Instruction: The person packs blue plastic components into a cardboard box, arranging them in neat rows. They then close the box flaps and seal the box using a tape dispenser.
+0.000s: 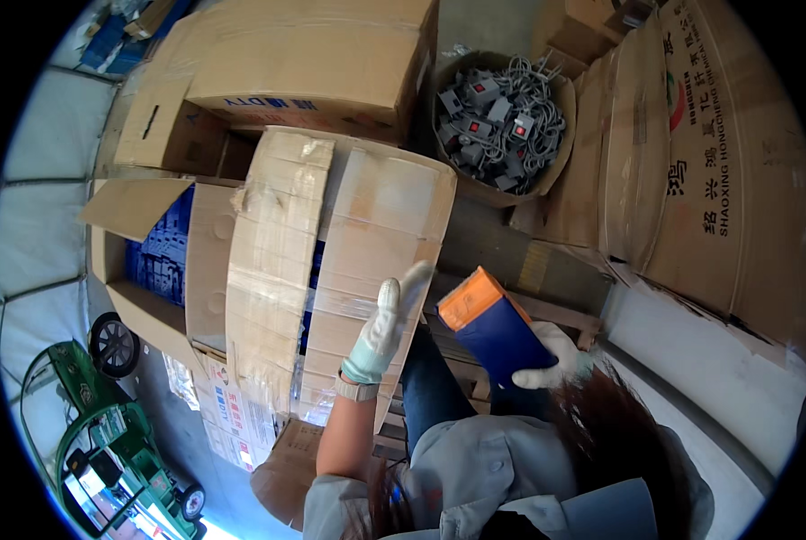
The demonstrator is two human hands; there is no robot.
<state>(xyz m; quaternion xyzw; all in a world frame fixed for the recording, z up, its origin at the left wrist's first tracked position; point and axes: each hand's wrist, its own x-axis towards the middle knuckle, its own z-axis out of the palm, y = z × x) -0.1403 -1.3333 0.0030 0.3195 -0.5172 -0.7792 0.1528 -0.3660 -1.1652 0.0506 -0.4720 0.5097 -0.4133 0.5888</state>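
Observation:
My left hand (385, 325), in a white glove with a pale green cuff, is raised over the near flap of a large cardboard carton (383, 209). Its fingers are extended and hold nothing; whether they touch the flap I cannot tell. In my gloved right hand (553, 358) is a rectangular box (494, 331), dark blue along most of its length and orange at the far end. I grip it by the blue end, tilted, above my lap. Between the carton's two top flaps, a narrow gap shows blue items (316, 263) inside.
An open carton (207, 250) of stacked blue boxes (163, 250) stands left. Bigger cartons (302, 54) are behind. A round container (504, 192) holds grey switch boxes with cables (501, 115). Tall printed cartons (720, 169) line the right; a green three-wheeled vehicle (116, 432) is lower left.

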